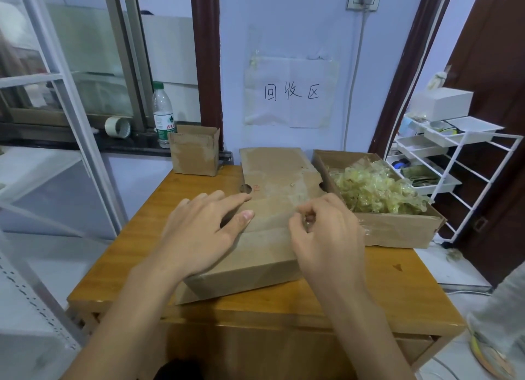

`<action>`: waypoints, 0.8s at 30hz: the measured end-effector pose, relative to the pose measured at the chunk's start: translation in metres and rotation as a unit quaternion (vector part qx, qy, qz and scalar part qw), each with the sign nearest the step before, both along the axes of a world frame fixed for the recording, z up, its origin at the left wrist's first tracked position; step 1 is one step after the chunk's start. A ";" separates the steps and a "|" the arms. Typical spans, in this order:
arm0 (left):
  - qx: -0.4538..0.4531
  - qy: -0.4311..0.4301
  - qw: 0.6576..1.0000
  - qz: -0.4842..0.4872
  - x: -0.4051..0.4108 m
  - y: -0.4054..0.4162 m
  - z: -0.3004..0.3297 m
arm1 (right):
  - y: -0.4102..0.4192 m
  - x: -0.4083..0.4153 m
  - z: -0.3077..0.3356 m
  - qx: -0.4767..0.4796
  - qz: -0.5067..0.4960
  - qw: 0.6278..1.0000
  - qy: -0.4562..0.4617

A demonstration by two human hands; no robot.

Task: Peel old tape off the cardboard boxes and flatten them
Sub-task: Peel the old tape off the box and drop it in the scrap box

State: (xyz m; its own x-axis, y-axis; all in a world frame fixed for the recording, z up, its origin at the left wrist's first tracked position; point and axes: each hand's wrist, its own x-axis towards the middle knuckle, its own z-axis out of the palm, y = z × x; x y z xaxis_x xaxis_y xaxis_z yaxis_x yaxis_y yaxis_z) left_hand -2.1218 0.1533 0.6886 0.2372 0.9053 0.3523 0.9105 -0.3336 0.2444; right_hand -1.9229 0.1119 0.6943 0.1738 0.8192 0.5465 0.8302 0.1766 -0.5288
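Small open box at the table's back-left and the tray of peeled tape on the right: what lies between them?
In the head view, the far end of the large cardboard box being worked on lies between the small open box and the tape-filled tray.

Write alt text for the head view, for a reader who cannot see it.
Two hands work on a closed cardboard box on a wooden table: the left hand presses flat on it while the right hand pinches clear tape. To the right, an open box holds peeled tape.

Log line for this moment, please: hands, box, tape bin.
left hand: flat on big box | right hand: pinching tape on box top | open box at right: holds peeled tape | small box: untouched
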 end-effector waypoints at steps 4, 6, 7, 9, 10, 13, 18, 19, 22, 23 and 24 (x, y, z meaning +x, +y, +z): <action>-0.003 -0.004 1.000 -0.004 -0.001 -0.003 -0.001 | 0.006 0.009 0.003 -0.029 0.023 0.996 0.086; -0.009 -0.007 1.000 -0.009 -0.001 -0.005 0.000 | 0.005 0.014 0.002 -0.052 0.047 0.984 0.161; -0.012 -0.007 1.000 -0.012 -0.001 -0.005 0.000 | 0.003 0.016 0.001 -0.064 0.061 0.976 0.197; -0.015 -0.006 1.000 -0.015 0.000 -0.007 0.000 | -0.001 0.022 0.000 -0.083 0.084 0.965 0.235; -0.017 -0.007 1.000 -0.016 0.000 -0.006 0.000 | -0.002 0.023 0.000 -0.092 0.094 0.962 0.241; -0.019 -0.004 1.000 -0.020 0.001 -0.006 0.000 | 0.001 0.026 0.002 -0.099 0.088 0.968 0.213; 0.001 0.036 0.999 -0.006 0.002 -0.006 0.003 | 0.011 0.024 0.019 -0.127 0.067 0.989 0.031; 0.006 0.043 0.999 -0.005 0.003 -0.006 0.004 | 0.012 0.022 0.025 -0.140 0.060 0.988 -0.023; 0.016 0.059 0.998 -0.010 0.005 -0.007 0.007 | 0.013 0.019 0.040 -0.144 0.026 0.968 -0.206; 0.019 0.060 0.998 -0.012 0.005 -0.007 0.008 | 0.013 0.020 0.043 -0.135 0.025 0.959 -0.248; 0.022 0.061 0.998 -0.013 0.006 -0.008 0.009 | 0.013 0.021 0.045 -0.126 0.028 0.952 -0.279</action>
